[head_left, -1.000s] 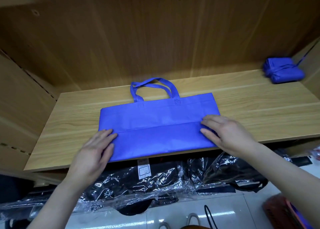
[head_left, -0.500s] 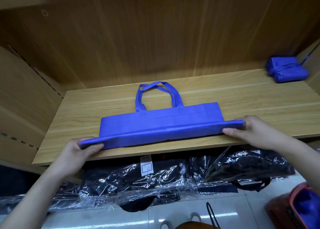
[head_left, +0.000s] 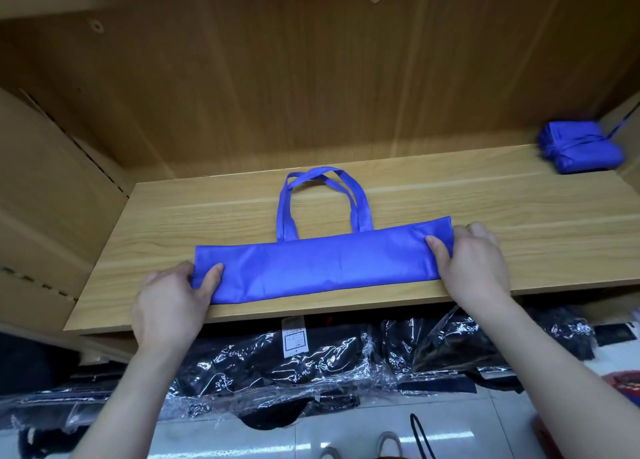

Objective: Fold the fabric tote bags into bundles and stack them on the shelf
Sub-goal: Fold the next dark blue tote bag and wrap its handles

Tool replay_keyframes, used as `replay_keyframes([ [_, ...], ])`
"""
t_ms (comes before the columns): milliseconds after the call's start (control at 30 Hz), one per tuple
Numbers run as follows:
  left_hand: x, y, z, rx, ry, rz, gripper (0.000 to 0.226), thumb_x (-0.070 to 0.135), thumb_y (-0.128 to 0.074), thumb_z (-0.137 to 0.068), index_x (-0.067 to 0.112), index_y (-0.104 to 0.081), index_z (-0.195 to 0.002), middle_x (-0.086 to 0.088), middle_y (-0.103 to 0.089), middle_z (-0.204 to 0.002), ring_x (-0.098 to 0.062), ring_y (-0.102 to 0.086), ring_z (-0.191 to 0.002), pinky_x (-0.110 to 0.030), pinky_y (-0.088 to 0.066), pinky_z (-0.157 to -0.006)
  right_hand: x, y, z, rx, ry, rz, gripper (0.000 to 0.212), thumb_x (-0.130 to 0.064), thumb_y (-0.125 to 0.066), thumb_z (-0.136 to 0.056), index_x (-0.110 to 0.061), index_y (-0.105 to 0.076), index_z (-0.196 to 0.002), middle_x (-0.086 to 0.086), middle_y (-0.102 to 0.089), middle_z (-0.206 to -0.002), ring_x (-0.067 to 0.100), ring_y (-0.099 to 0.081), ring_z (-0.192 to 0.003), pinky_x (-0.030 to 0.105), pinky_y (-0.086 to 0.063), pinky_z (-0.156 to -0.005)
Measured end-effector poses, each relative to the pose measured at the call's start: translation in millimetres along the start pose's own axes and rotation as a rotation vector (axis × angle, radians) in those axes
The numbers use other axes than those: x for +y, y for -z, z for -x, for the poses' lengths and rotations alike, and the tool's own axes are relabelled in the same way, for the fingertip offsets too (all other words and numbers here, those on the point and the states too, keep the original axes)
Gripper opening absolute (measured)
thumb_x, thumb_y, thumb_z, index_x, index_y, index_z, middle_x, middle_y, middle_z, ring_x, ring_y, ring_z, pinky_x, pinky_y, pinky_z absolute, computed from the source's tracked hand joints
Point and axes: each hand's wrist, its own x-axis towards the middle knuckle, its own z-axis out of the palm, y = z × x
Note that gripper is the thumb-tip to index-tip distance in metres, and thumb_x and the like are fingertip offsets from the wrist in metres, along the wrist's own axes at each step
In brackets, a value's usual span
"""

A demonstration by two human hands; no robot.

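A blue fabric tote bag (head_left: 322, 264) lies on the wooden shelf (head_left: 519, 223), folded into a long narrow strip near the front edge. Its two handles (head_left: 323, 202) stick out toward the back. My left hand (head_left: 173, 302) grips the strip's left end, thumb on top and fingers underneath. My right hand (head_left: 474, 257) grips the right end the same way. A finished blue bundle (head_left: 581, 150), tied round with its handles, sits at the far right of the shelf.
The shelf has wooden side walls and a wooden back panel (head_left: 311, 94). Below the shelf lie black items wrapped in clear plastic (head_left: 311, 365) on a white tiled floor. A reddish basket (head_left: 623, 389) shows at the lower right edge.
Both hands lifted the bag's near flap and folded it away from me over the rest. The bag went from a wide rectangle to a narrow strip.
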Motion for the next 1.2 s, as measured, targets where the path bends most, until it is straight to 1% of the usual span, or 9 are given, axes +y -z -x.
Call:
replay_keyframes([
  [100, -3, -4, -6, 0.038, -0.139, 0.146, 0.030, 0.034, -0.071, -0.084, 0.012, -0.063, -0.102, -0.011, -0.063, -0.101, -0.034, -0.047, -0.102, -0.044, -0.044, -0.084, -7, 1, 2, 0.029, -0.014, 0.036, 0.040, -0.038, -0.050, -0.096, 0.000, -0.050, -0.107, 0.021, -0.049, -0.110, 0.041, -0.051, -0.102, 0.042, -0.043, -0.072],
  [200, -2, -5, -11, -0.152, -0.276, 0.270, 0.052, 0.022, -0.069, -0.088, 0.022, -0.051, -0.137, -0.001, -0.057, -0.133, -0.027, -0.047, -0.122, -0.038, -0.039, -0.100, -9, 4, -5, -0.035, -0.026, 0.036, 0.040, -0.041, -0.046, -0.098, -0.005, -0.044, -0.116, 0.022, -0.050, -0.110, 0.042, -0.055, -0.095, 0.040, -0.036, -0.068],
  [467, -9, 2, -6, -0.129, -0.365, 0.038, 0.027, 0.037, -0.071, -0.082, 0.039, -0.059, -0.107, 0.009, -0.060, -0.106, -0.023, -0.051, -0.106, -0.046, -0.040, -0.085, -8, 19, -39, -0.250, -0.075, -0.148, 0.051, -0.042, -0.060, -0.092, -0.011, -0.050, -0.130, 0.016, -0.060, -0.124, 0.035, -0.054, -0.114, 0.038, -0.043, -0.085],
  [667, -4, 4, 5, -0.301, -0.659, 0.059, 0.024, 0.039, -0.054, -0.086, 0.043, -0.057, -0.110, 0.019, -0.055, -0.114, -0.016, -0.052, -0.096, -0.037, -0.049, -0.083, -43, 11, -30, 0.084, 0.202, 0.093, 0.062, -0.020, -0.064, -0.085, -0.026, -0.038, -0.142, 0.010, -0.041, -0.134, 0.031, -0.037, -0.121, 0.048, -0.035, -0.092],
  [800, -5, 4, 16, -0.295, -0.586, 0.125, 0.027, 0.044, -0.057, -0.081, 0.044, -0.062, -0.108, 0.023, -0.052, -0.105, -0.013, -0.053, -0.092, -0.034, -0.049, -0.080, -78, 13, 14, -0.284, 0.671, -0.085, 0.064, -0.046, -0.056, -0.090, -0.026, -0.034, -0.148, 0.004, -0.033, -0.154, 0.025, -0.030, -0.141, 0.041, -0.029, -0.113],
  [900, -5, 14, 21, -0.383, -0.504, 0.184, 0.033, 0.057, -0.062, -0.075, 0.046, -0.064, -0.106, 0.024, -0.049, -0.105, -0.005, -0.056, -0.097, -0.027, -0.046, -0.084, -89, -10, 52, -0.463, 0.823, 0.165, 0.086, -0.073, -0.035, -0.086, -0.023, -0.017, -0.154, 0.004, -0.008, -0.162, 0.020, -0.006, -0.149, 0.038, -0.010, -0.119],
  [1067, -26, 38, 47, -0.809, -0.576, -0.002, 0.129, 0.079, -0.071, -0.046, 0.042, -0.007, -0.151, 0.033, 0.002, -0.146, 0.003, -0.010, -0.134, -0.012, -0.016, -0.110, -95, -33, 57, -0.221, 0.775, 0.145, 0.070, -0.066, -0.035, -0.081, -0.016, -0.065, -0.120, 0.008, -0.062, -0.130, 0.026, -0.058, -0.121, 0.043, -0.047, -0.098],
  [1133, -37, 35, 64, -0.648, -0.682, -0.203, 0.128, 0.057, -0.080, -0.060, 0.042, 0.009, -0.150, 0.022, 0.013, -0.153, -0.006, -0.004, -0.135, -0.024, -0.023, -0.113, -99, -33, 58, -0.229, 0.763, 0.128, 0.066, -0.062, -0.032, -0.084, -0.016, -0.069, -0.112, 0.009, -0.067, -0.122, 0.027, -0.064, -0.113, 0.042, -0.052, -0.091],
  [1200, -43, 30, 68, -0.398, -0.749, -0.018, 0.105, 0.029, -0.081, -0.068, 0.049, -0.016, -0.147, 0.018, -0.012, -0.155, -0.011, -0.024, -0.131, -0.036, -0.040, -0.104, -98, -32, 60, -0.208, 0.772, 0.090, 0.064, -0.058, -0.027, -0.090, -0.017, -0.071, -0.111, 0.007, -0.068, -0.121, 0.026, -0.064, -0.113, 0.041, -0.052, -0.090],
])
